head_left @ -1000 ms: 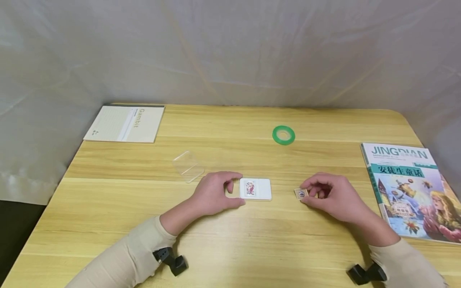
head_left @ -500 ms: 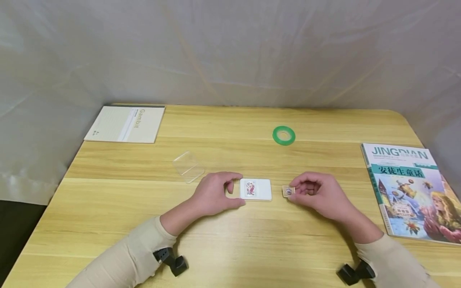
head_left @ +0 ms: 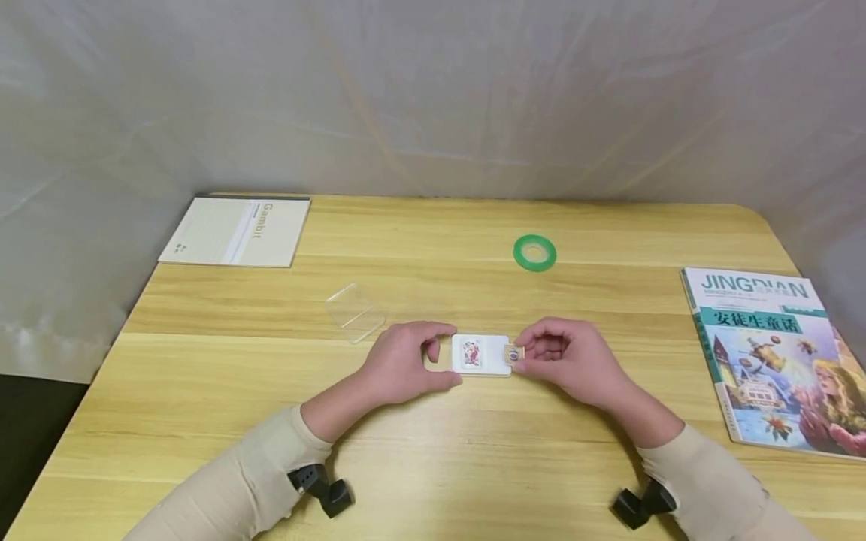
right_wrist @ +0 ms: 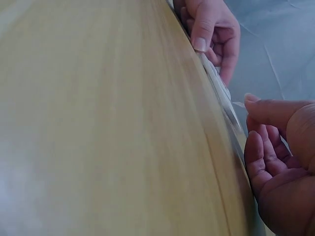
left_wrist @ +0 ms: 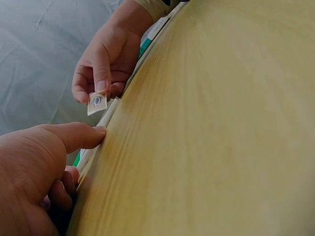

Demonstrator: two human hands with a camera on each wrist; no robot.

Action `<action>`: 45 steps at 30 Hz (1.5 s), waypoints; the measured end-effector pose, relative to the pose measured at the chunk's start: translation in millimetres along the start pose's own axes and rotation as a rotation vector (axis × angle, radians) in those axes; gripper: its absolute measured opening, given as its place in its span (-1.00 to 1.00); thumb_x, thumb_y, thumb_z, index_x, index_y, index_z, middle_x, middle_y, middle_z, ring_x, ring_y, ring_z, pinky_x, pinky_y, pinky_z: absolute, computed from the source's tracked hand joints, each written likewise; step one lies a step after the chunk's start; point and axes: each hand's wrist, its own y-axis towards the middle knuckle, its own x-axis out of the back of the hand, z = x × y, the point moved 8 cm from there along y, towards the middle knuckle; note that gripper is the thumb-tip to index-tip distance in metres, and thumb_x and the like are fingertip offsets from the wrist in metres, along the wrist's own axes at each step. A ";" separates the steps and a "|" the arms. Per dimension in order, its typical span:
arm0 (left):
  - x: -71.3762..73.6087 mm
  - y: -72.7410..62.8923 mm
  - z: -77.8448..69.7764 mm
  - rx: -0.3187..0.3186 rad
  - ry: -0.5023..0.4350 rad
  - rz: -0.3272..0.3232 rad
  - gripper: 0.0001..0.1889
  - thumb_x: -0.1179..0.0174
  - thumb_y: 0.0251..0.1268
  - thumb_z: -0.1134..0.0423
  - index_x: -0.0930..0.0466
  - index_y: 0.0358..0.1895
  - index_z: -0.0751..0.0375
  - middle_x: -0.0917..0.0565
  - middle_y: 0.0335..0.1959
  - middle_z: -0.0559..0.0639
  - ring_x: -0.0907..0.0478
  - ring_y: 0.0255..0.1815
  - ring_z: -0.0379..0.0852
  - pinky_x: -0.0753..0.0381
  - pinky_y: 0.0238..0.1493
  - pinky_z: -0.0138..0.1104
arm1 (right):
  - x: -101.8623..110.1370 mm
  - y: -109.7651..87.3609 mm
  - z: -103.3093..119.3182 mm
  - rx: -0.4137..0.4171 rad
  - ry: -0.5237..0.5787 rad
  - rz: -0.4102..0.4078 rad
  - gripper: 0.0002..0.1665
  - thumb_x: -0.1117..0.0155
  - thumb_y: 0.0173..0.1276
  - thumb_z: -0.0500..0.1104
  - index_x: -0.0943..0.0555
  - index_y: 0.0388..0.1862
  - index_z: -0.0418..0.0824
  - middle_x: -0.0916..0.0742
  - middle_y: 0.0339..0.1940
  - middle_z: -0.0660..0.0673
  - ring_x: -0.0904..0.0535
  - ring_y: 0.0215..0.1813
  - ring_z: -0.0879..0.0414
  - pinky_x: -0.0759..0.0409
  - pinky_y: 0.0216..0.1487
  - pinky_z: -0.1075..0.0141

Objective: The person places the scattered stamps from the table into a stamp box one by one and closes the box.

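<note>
A white rectangular case base (head_left: 489,367) lies flat on the table, with a small red-patterned stamp (head_left: 471,352) on its left half. My left hand (head_left: 404,362) holds this base at its left end, thumb on the near corner and a finger on the far one. Between thumb and fingers, my right hand (head_left: 571,361) pinches a second small stamp (head_left: 513,353), tan with a dark round motif. That stamp overlaps the base's right end in the head view; in the left wrist view the stamp (left_wrist: 97,102) is tilted and looks raised above the base.
Behind the left hand lies a clear plastic cover (head_left: 355,314). A green tape roll (head_left: 534,253) sits farther back. One notebook (head_left: 237,231) is at the back left, and a picture book (head_left: 774,361) lies at the right of the table (head_left: 433,466).
My right hand has moved left with the pinched stamp, from well right of the white base to over its right end. The left hand and base have stayed in place.
</note>
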 end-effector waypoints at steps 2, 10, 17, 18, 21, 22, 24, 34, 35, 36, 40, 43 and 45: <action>0.5 0.3 -0.3 -0.002 -0.002 -0.002 -0.35 -0.61 -0.11 0.08 -0.66 0.13 0.21 -0.49 -0.51 -0.21 -0.34 -0.57 -0.26 -0.34 -0.46 -0.37 | -1.4 2.2 0.1 -0.017 -0.025 -0.001 -0.70 -0.62 0.05 -0.33 -0.70 -0.24 -0.27 -0.72 -0.40 -0.09 -0.67 -0.38 0.02 -0.66 -0.33 0.29; 1.1 1.0 -1.1 -0.006 -0.009 -0.001 -0.37 -0.61 -0.11 0.09 -0.67 0.12 0.21 -0.50 -0.51 -0.20 -0.34 -0.57 -0.26 -0.34 -0.47 -0.37 | -3.9 7.8 4.6 0.019 -0.157 -0.031 -0.73 -0.62 0.04 -0.34 -0.72 -0.29 -0.20 -0.70 -0.47 0.01 -0.62 -0.45 0.09 -0.60 -0.44 0.32; 1.1 0.4 -0.3 -0.006 -0.008 -0.002 -0.37 -0.61 -0.10 0.09 -0.67 0.12 0.21 -0.50 -0.50 -0.20 -0.34 -0.57 -0.26 -0.34 -0.47 -0.36 | -8.8 11.6 8.4 0.058 -0.241 -0.053 -0.75 -0.64 0.03 -0.30 -0.73 -0.34 -0.15 -0.66 -0.50 0.05 -0.57 -0.49 0.14 -0.56 -0.47 0.32; 0.9 0.3 -0.1 -0.006 -0.010 -0.002 -0.37 -0.61 -0.10 0.09 -0.67 0.12 0.21 -0.50 -0.50 -0.20 -0.34 -0.57 -0.26 -0.35 -0.46 -0.36 | -9.5 12.3 9.0 0.060 -0.252 -0.054 -0.76 -0.64 0.03 -0.29 -0.73 -0.34 -0.15 -0.65 -0.50 0.06 -0.56 -0.49 0.14 -0.55 -0.48 0.32; 0.3 0.2 0.2 -0.006 -0.011 -0.001 -0.37 -0.61 -0.10 0.08 -0.67 0.12 0.21 -0.50 -0.50 -0.21 -0.34 -0.57 -0.27 -0.36 -0.46 -0.36 | -11.3 13.9 10.3 0.060 -0.288 -0.055 -0.77 -0.63 0.04 -0.27 -0.73 -0.35 -0.12 -0.63 -0.53 0.08 -0.53 -0.51 0.15 -0.51 -0.50 0.32; 0.1 0.2 0.3 -0.006 -0.010 0.000 -0.37 -0.61 -0.10 0.08 -0.67 0.12 0.20 -0.50 -0.50 -0.21 -0.34 -0.57 -0.27 -0.36 -0.46 -0.36 | -11.7 14.2 10.8 0.059 -0.297 -0.055 -0.77 -0.63 0.04 -0.26 -0.73 -0.35 -0.11 -0.62 -0.54 0.08 -0.52 -0.52 0.15 -0.49 -0.50 0.32; -0.2 0.2 0.4 -0.006 -0.009 0.001 -0.37 -0.61 -0.10 0.08 -0.67 0.12 0.20 -0.50 -0.50 -0.21 -0.34 -0.57 -0.27 -0.36 -0.47 -0.36 | -12.7 14.8 11.2 0.056 -0.311 -0.054 -0.77 -0.63 0.04 -0.25 -0.73 -0.36 -0.09 -0.61 -0.56 0.08 -0.49 -0.54 0.15 -0.47 -0.52 0.32; -0.5 0.4 0.3 -0.011 -0.005 0.001 -0.37 -0.61 -0.10 0.07 -0.67 0.12 0.20 -0.50 -0.50 -0.21 -0.34 -0.58 -0.27 -0.35 -0.48 -0.36 | -14.4 15.3 8.4 0.045 -0.337 -0.053 -0.79 -0.63 0.06 -0.21 -0.74 -0.36 -0.03 -0.59 -0.53 0.04 -0.44 -0.57 0.16 -0.42 -0.51 0.32; -0.5 0.5 0.2 -0.013 -0.005 0.001 -0.37 -0.61 -0.10 0.07 -0.67 0.12 0.20 -0.50 -0.50 -0.21 -0.34 -0.58 -0.27 -0.35 -0.48 -0.36 | -14.4 15.4 8.3 0.047 -0.339 -0.053 -0.79 -0.63 0.06 -0.21 -0.74 -0.36 -0.03 -0.59 -0.51 0.04 -0.45 -0.57 0.16 -0.43 -0.51 0.32; -0.4 0.5 0.1 -0.014 -0.004 0.000 -0.37 -0.61 -0.10 0.07 -0.67 0.12 0.21 -0.50 -0.50 -0.21 -0.34 -0.58 -0.27 -0.35 -0.48 -0.37 | -14.4 15.4 8.8 0.048 -0.341 -0.052 -0.79 -0.63 0.06 -0.20 -0.74 -0.36 -0.03 -0.60 -0.50 0.03 -0.45 -0.57 0.16 -0.43 -0.51 0.31; 0.2 0.3 -0.4 -0.016 -0.002 -0.002 -0.37 -0.61 -0.10 0.07 -0.67 0.12 0.21 -0.50 -0.50 -0.21 -0.33 -0.58 -0.27 -0.33 -0.49 -0.37 | -14.4 15.5 10.8 0.057 -0.349 -0.052 -0.80 -0.63 0.05 -0.20 -0.76 -0.36 -0.02 -0.61 -0.48 0.03 -0.45 -0.56 0.16 -0.43 -0.50 0.31; 0.1 0.3 -0.5 -0.015 0.000 -0.002 -0.37 -0.61 -0.10 0.07 -0.67 0.12 0.20 -0.50 -0.50 -0.21 -0.33 -0.58 -0.27 -0.33 -0.49 -0.37 | -14.6 15.6 12.0 0.064 -0.354 -0.051 -0.80 -0.63 0.05 -0.20 -0.77 -0.35 -0.02 -0.61 -0.49 0.03 -0.44 -0.56 0.16 -0.42 -0.50 0.30; 0.0 0.4 -0.5 -0.015 0.001 -0.003 -0.37 -0.61 -0.10 0.07 -0.67 0.12 0.20 -0.50 -0.50 -0.21 -0.33 -0.58 -0.27 -0.33 -0.49 -0.37 | -14.9 15.6 12.9 0.069 -0.356 -0.050 -0.80 -0.63 0.05 -0.21 -0.77 -0.35 -0.02 -0.60 -0.49 0.02 -0.44 -0.56 0.16 -0.42 -0.50 0.30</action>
